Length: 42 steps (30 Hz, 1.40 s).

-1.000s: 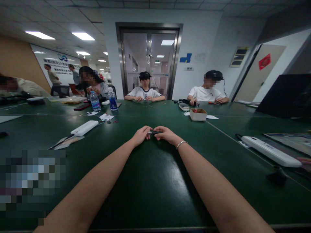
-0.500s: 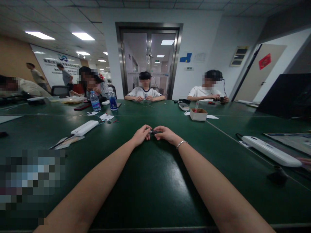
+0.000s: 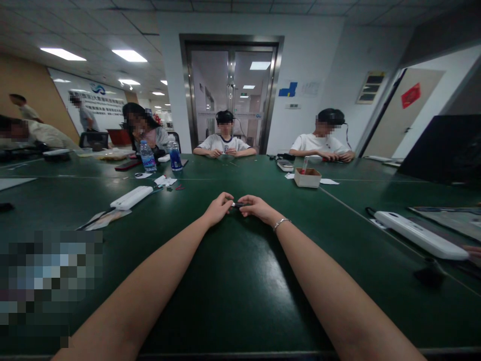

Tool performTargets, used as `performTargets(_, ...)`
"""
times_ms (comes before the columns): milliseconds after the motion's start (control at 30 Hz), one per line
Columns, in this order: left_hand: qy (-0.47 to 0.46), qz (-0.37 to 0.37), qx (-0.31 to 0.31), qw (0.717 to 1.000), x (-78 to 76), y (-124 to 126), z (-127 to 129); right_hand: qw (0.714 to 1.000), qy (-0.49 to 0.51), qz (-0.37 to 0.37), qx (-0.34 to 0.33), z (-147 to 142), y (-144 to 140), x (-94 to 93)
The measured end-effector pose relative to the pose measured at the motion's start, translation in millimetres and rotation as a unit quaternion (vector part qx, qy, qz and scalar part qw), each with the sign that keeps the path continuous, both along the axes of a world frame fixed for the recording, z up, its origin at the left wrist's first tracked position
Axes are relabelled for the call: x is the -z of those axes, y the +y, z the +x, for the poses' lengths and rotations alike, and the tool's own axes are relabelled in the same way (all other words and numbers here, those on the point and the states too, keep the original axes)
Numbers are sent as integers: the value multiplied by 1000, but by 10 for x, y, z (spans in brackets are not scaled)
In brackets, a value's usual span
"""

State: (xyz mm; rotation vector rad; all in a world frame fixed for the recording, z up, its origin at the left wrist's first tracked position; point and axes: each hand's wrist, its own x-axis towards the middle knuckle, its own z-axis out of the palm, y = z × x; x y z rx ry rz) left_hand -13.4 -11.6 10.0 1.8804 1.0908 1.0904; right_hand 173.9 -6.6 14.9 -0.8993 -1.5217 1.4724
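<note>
Both my arms stretch forward over the dark green table (image 3: 233,281). My left hand (image 3: 219,207) and my right hand (image 3: 255,207) meet at the table's middle, fingertips pinched on the two ends of a small dark object with a silver part (image 3: 237,204). The object is mostly hidden by my fingers, and I cannot tell what it is. A thin bracelet (image 3: 280,223) sits on my right wrist.
A white power strip (image 3: 131,197) lies at the left, another white power strip (image 3: 421,234) at the right. A small cardboard box (image 3: 307,177) and two water bottles (image 3: 147,157) stand farther back. Several people sit at the far side. A dark laptop lid (image 3: 443,148) rises at right.
My hands stay together on the small object, shifting only slightly. People walking in the left background have moved further left; the seated person at far right lowered their hands.
</note>
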Motion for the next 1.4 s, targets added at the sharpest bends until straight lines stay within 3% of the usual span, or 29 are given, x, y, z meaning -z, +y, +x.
performTargets(667, 14, 21, 4, 1000, 12, 11, -20, 1000, -5, -8, 7, -11, -17, -23)
performTargets(933, 3, 61, -34, 998, -25, -11, -8, 999, -5, -40, 30, -24, -42, -61)
performTargets(1067, -78, 7, 1, 997, -71, -6, -9, 999, -13, -46, 16, -33, -65, -88)
performTargets(1200, -183, -95, 40, 978, -118, -54, 35, 998, -62, 20, -12, -73, -64, -56)
performTargets(1300, -203, -165, 67, 963, -153, -156, 118, 985, -128, 108, 43, -139, -68, 13)
performTargets(1400, -163, -195, 73, 965, -196, -324, 164, 956, -229, 153, 104, -197, -179, 30)
